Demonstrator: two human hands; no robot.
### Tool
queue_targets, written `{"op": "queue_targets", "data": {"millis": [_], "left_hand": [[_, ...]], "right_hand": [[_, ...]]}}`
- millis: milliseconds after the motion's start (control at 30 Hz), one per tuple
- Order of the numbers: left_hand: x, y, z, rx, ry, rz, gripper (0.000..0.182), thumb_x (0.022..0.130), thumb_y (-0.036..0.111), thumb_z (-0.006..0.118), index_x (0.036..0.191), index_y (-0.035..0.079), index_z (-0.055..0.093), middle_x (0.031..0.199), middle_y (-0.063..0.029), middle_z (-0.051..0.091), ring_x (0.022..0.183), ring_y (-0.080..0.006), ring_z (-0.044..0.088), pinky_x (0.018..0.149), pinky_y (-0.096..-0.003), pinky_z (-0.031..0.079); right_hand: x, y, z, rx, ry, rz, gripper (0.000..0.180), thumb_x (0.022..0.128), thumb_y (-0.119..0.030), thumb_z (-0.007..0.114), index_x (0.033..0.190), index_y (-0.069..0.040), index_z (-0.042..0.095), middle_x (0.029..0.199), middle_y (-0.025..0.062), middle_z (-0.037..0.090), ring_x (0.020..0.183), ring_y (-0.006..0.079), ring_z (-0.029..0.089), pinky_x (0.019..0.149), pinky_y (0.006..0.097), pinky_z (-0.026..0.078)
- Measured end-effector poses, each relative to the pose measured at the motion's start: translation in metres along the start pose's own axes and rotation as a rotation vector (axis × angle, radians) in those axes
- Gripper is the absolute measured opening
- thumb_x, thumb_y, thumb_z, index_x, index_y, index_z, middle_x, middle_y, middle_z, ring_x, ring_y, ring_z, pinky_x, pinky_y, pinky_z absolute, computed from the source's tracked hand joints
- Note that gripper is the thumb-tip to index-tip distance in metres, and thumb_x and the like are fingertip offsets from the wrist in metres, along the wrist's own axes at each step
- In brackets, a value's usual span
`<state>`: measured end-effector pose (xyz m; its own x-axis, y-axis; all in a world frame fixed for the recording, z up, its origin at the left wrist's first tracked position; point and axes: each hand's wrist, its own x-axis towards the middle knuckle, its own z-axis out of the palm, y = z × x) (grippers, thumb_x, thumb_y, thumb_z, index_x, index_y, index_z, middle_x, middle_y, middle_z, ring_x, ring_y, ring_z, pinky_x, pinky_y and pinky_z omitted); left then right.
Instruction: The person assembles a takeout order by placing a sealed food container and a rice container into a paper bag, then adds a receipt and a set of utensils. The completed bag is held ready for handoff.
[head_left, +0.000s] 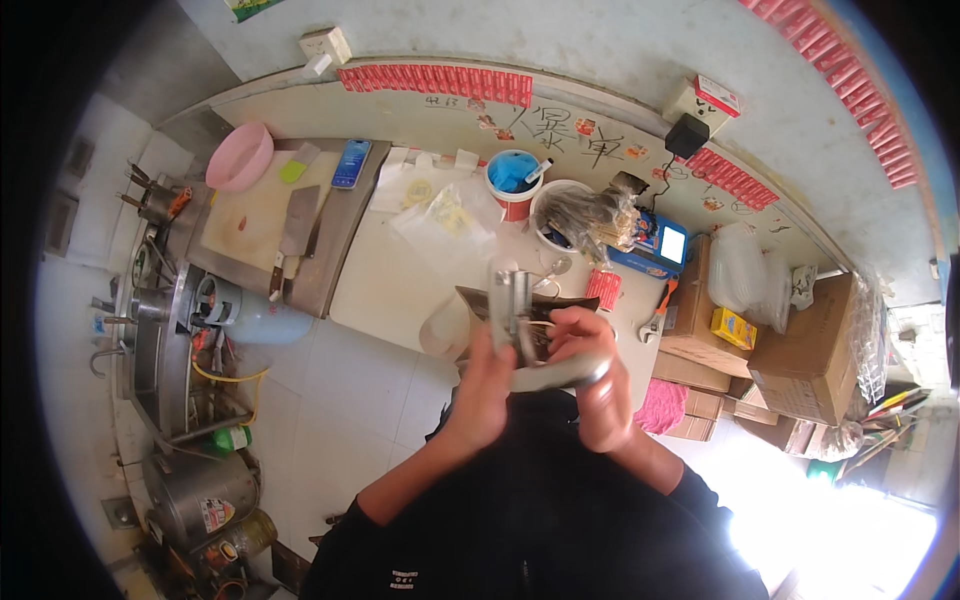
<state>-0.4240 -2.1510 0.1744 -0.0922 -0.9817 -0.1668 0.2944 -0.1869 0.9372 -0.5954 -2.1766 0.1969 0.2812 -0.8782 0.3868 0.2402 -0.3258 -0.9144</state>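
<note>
A grey metal hinged device, probably a stapler (559, 373), is held up in front of my chest with its two arms spread apart. It is blurred. My left hand (484, 390) grips it at the left, near the upright arm. My right hand (604, 390) holds the rounded end of the lower arm, with the fingers curled above it. Behind the device, at the table's front edge, stands a dark brown bag (480, 300) with its mouth open; my hands and the device hide much of it. Clear plastic film (446, 326) lies just left of the bag.
A white table (367, 289) carries plastic bags (450, 221), a bucket (516, 206), bundled skewers (592, 214), a blue device with a lit screen (649, 247) and an adjustable wrench (651, 326). Leftward, a cleaver (301, 221) lies on a cutting board (236, 225) near a phone (351, 163). Cardboard boxes (802, 352) stand right.
</note>
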Motion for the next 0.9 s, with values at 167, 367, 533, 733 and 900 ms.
{"op": "queue_targets", "data": {"millis": [167, 367, 533, 733, 900], "left_hand": [[-0.011, -0.014, 0.009, 0.199, -0.222, -0.072, 0.038, 0.109, 0.02, 0.051, 0.141, 0.002, 0.039, 0.12, -0.0089, 0.061, 0.109, -0.0149, 0.059, 0.092, -0.0315, 0.049], [0.002, -0.025, 0.004, -0.397, -0.068, -0.27, 0.04, 0.11, 0.017, 0.047, 0.148, 0.004, 0.04, 0.123, -0.0091, 0.062, 0.11, -0.0175, 0.062, 0.096, -0.0341, 0.052], [0.005, -0.026, -0.003, 0.01, -0.028, -0.012, 0.045, 0.11, 0.018, 0.049, 0.151, 0.002, 0.038, 0.12, -0.0099, 0.065, 0.11, -0.0156, 0.062, 0.1, -0.0316, 0.047], [0.0, -0.022, 0.0, 0.064, -0.142, 0.096, 0.05, 0.107, 0.014, 0.055, 0.151, 0.0, 0.037, 0.124, -0.0097, 0.063, 0.111, -0.0162, 0.061, 0.1, -0.0306, 0.048], [0.001, -0.007, 0.005, 0.173, -0.209, 0.055, 0.054, 0.102, 0.005, 0.059, 0.151, 0.0, 0.036, 0.127, -0.0105, 0.061, 0.115, -0.0163, 0.06, 0.102, -0.0323, 0.048]], "right_hand": [[-0.016, 0.005, -0.002, 0.175, 0.264, 0.345, 0.083, 0.1, -0.072, 0.041, 0.136, 0.003, 0.047, 0.116, 0.0141, 0.061, 0.096, 0.0172, 0.052, 0.089, 0.0347, 0.043], [-0.03, 0.012, -0.012, 0.248, 0.221, 0.334, 0.075, 0.104, -0.07, 0.029, 0.099, 0.0, 0.055, 0.103, 0.013, 0.055, 0.091, 0.0204, 0.05, 0.087, 0.0349, 0.04], [-0.035, 0.009, -0.009, 0.261, 0.295, 0.435, 0.071, 0.107, -0.065, 0.025, 0.101, -0.001, 0.054, 0.107, 0.0134, 0.055, 0.092, 0.02, 0.049, 0.09, 0.0351, 0.039], [-0.026, -0.007, -0.021, -0.121, 0.062, 0.338, 0.061, 0.108, -0.05, 0.035, 0.12, 0.006, 0.056, 0.115, 0.018, 0.06, 0.102, 0.025, 0.057, 0.093, 0.0366, 0.044], [-0.021, -0.015, -0.019, -0.28, 0.031, 0.349, 0.036, 0.098, -0.021, 0.062, 0.122, 0.005, 0.058, 0.112, 0.0187, 0.061, 0.095, 0.0304, 0.061, 0.088, 0.0354, 0.049]]}}
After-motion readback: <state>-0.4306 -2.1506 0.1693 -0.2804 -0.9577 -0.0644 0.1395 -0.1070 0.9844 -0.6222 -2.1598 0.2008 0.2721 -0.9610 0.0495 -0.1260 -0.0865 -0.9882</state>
